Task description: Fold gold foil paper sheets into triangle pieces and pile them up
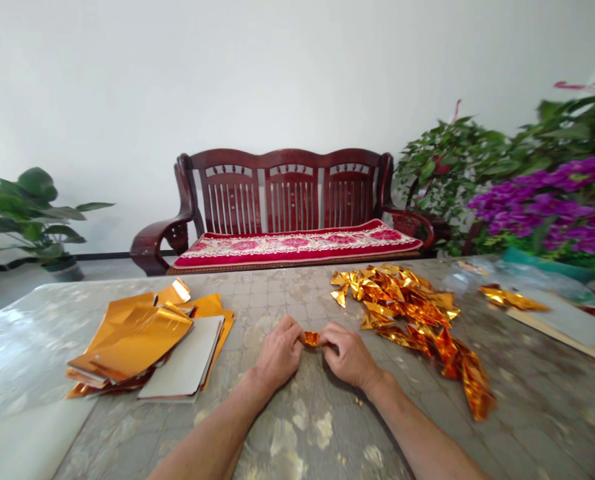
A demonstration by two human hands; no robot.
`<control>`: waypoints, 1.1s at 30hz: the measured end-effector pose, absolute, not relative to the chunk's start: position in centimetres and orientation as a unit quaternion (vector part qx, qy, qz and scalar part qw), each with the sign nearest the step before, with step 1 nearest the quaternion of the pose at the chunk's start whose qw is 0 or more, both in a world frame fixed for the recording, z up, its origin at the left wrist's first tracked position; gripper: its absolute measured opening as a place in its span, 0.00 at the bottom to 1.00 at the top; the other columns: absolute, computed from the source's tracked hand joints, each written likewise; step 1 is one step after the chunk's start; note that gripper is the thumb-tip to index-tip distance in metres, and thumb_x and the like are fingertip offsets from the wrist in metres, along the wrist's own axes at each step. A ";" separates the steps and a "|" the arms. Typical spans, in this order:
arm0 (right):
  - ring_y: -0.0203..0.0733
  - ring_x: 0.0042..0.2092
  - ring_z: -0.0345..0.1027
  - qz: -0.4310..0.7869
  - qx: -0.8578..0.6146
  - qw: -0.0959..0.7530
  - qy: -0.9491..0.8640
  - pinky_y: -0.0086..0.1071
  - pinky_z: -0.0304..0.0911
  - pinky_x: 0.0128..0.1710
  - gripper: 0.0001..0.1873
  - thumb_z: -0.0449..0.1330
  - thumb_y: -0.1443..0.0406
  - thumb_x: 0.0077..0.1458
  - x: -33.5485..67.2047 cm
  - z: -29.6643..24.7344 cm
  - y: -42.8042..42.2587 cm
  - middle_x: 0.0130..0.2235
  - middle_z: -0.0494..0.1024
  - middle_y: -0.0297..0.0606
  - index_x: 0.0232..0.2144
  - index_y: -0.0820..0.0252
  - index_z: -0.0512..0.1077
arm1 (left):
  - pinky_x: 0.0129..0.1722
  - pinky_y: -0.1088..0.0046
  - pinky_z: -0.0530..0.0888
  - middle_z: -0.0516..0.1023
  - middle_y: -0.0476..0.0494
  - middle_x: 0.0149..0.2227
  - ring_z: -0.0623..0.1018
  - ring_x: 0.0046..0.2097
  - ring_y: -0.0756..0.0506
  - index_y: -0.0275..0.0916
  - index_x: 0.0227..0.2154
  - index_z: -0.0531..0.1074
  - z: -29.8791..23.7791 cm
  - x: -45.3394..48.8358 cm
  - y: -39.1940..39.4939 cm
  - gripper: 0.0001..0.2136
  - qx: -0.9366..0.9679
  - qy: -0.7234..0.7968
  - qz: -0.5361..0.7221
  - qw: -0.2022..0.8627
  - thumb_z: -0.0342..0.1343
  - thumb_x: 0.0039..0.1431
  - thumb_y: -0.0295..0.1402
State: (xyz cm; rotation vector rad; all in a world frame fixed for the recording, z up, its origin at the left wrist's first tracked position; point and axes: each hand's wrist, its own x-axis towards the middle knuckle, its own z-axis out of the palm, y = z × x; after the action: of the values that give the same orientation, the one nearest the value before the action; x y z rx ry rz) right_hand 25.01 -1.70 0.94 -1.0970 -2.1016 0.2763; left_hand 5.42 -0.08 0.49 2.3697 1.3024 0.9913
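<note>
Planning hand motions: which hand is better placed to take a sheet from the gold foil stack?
Probably the left hand: it is closer to the gold foil sheets; the right hand sits by the folded foil pile. Both pinch a foil piece.

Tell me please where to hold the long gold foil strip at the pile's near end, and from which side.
Probably pinch its free tip, coming from the near right with the right hand: that tip sticks out alone from the gold foil pile, so the other folds stay undisturbed.

I confirm left hand (279, 352) and right hand (346, 355) pinching a gold foil fold (311, 339) on the worktop (527, 400); a folded foil heap (402, 307) lies to their right.
</note>
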 end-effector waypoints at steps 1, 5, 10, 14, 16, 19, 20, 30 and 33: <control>0.39 0.36 0.69 0.106 -0.428 0.368 -0.819 0.30 0.63 0.37 0.16 0.51 0.78 0.44 25.0 0.9 -1.7 0.31 0.74 0.36 0.29 0.58 0.74 | 0.38 0.77 0.69 0.71 0.47 0.35 0.73 0.38 0.49 0.40 0.30 0.72 0.4 5.4 -0.1 0.12 0.816 0.449 0.342 0.128 0.47 0.53 0.19; 0.39 0.35 0.70 0.102 -0.430 0.374 -0.815 0.30 0.63 0.37 0.15 0.52 0.78 0.44 25.1 0.8 -1.7 0.31 0.75 0.36 0.28 0.58 0.74 | 0.40 0.76 0.70 0.72 0.46 0.36 0.73 0.39 0.49 0.40 0.31 0.73 0.1 5.3 0.1 0.13 0.815 0.442 0.353 0.129 0.47 0.54 0.19; 0.39 0.34 0.70 0.092 -0.443 0.382 -0.806 0.29 0.63 0.36 0.14 0.52 0.78 0.43 25.1 0.6 -1.5 0.30 0.75 0.36 0.26 0.59 0.74 | 0.42 0.75 0.70 0.74 0.45 0.36 0.74 0.40 0.49 0.39 0.31 0.75 0.0 5.3 0.2 0.14 0.809 0.440 0.365 0.133 0.46 0.55 0.18; 0.38 0.33 0.69 0.081 -0.447 0.383 -0.804 0.29 0.63 0.35 0.14 0.52 0.78 0.42 25.0 0.8 -1.6 0.29 0.74 0.35 0.25 0.58 0.73 | 0.41 0.76 0.70 0.75 0.45 0.36 0.75 0.40 0.49 0.39 0.31 0.76 0.2 5.3 0.1 0.16 0.810 0.443 0.361 0.131 0.45 0.55 0.17; 0.39 0.34 0.70 0.079 -0.447 0.385 -0.804 0.30 0.64 0.36 0.15 0.52 0.78 0.42 24.9 0.9 -1.7 0.30 0.75 0.36 0.25 0.58 0.74 | 0.42 0.75 0.71 0.75 0.45 0.36 0.75 0.39 0.49 0.39 0.31 0.76 0.3 5.3 0.1 0.16 0.811 0.441 0.362 0.133 0.45 0.55 0.17; 0.39 0.35 0.70 0.081 -0.446 0.390 -0.801 0.30 0.65 0.37 0.16 0.52 0.78 0.43 24.9 0.8 -1.7 0.31 0.75 0.36 0.27 0.58 0.75 | 0.42 0.75 0.71 0.76 0.45 0.35 0.76 0.39 0.48 0.38 0.30 0.76 0.3 5.3 0.1 0.16 0.809 0.441 0.364 0.137 0.44 0.55 0.17; 0.40 0.35 0.71 0.083 -0.442 0.394 -0.802 0.31 0.66 0.37 0.16 0.52 0.78 0.44 25.0 0.8 -1.6 0.31 0.76 0.36 0.28 0.58 0.75 | 0.42 0.74 0.72 0.76 0.45 0.35 0.76 0.39 0.48 0.38 0.30 0.76 0.3 5.3 0.1 0.16 0.808 0.442 0.365 0.136 0.44 0.55 0.17; 0.41 0.39 0.73 0.061 -0.440 0.449 -0.775 0.33 0.69 0.42 0.17 0.52 0.77 0.51 25.3 0.6 -1.3 0.36 0.78 0.39 0.34 0.57 0.78 | 0.46 0.74 0.74 0.74 0.44 0.44 0.76 0.43 0.50 0.41 0.45 0.73 -0.2 5.3 0.2 0.20 0.810 0.402 0.397 0.159 0.44 0.56 0.16; 0.41 0.40 0.73 0.037 -0.459 0.464 -0.757 0.34 0.69 0.43 0.18 0.51 0.76 0.52 25.6 0.5 -1.0 0.37 0.78 0.39 0.35 0.57 0.78 | 0.46 0.74 0.75 0.72 0.43 0.49 0.76 0.42 0.51 0.43 0.53 0.68 -0.5 5.3 0.4 0.27 0.810 0.384 0.406 0.177 0.42 0.54 0.14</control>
State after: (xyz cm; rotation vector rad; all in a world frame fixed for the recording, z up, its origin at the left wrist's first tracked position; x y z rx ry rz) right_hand 25.59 -1.00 0.55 -1.1267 -1.8604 0.0918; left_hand 5.29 0.40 -0.51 2.2939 1.0859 1.1483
